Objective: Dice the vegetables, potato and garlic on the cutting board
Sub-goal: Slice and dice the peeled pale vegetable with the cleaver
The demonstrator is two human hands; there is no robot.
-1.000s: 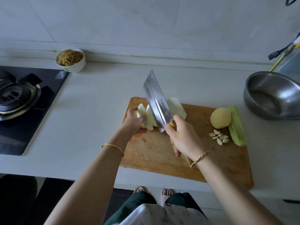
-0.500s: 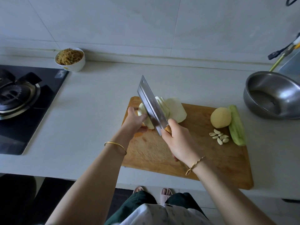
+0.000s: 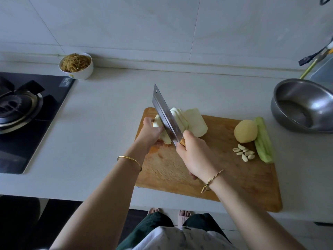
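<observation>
Vegetables, potato and garlic all lie on the cutting board [image 3: 234, 186] — you are at the slicing stage, and I see no dice yet. Nearest you, your right hand [image 3: 194, 154] is wrapped round the handle of the knife [image 3: 167, 118]. Its blade runs from near right to far left and is set edge-down into the pale vegetable [image 3: 164, 138].

Your left hand [image 3: 150, 131] curls over the uncut end, fingers just beside the blade. That piece sits at the board's far left corner. As far as I can judge, its long axis runs left to right, roughly square to the blade. Cut slices [image 3: 195, 121] lean in a fan on the blade's right.

Your next move calls for finishing the slices, then stacking them and cutting into strips and across — keep your left fingertips tucked back.

Further right the garlic cloves [image 3: 244, 152] lie loose, with the peeled potato [image 3: 246, 131] just beyond them. The green stalk [image 3: 264, 139] lies beside both, pointing away from you along the board's right edge. All three look whole. Beyond the board stands a steel bowl [image 3: 306, 91].
</observation>
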